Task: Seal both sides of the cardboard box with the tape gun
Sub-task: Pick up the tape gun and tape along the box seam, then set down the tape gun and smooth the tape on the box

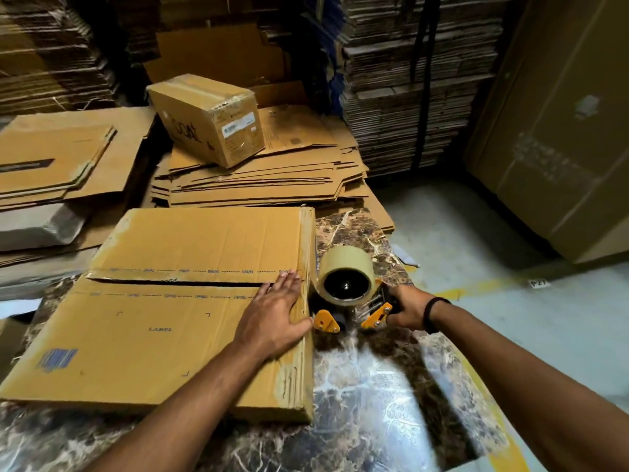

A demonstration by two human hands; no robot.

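Surveying from the largest item down: stacks of flattened cardboard (408, 97) fill the background, with looser sheets spread lower and nearer. A small taped carton (207, 117) sits on those sheets and is not part of this job. In front stands a marble-patterned table (374, 386), and the cardboard box (153, 335) lies on its left portion, flaps folded down and facing up. The tape gun (347, 287) is just off the box's right edge, level with the end of the centre seam (177, 283), its roll facing the camera. The left hand (275, 311) lies flat on the box top near that edge, fingers straight and pressing the flaps down. The right hand (406, 308) is curled round the gun's handle (a dark wristband (434, 311) sits just behind it). The seam shows as a dark open gap with no tape visible along it, so in my judgement the first strip on this side is only being started. Whether the tape end already touches the box wall cannot be told. The next move calls for anchoring the tape on the right wall, then drawing the gun leftward along the seam. The flaps need holding closed throughout, and the flat hand must clear the path. The box then wants turning over for the second side.
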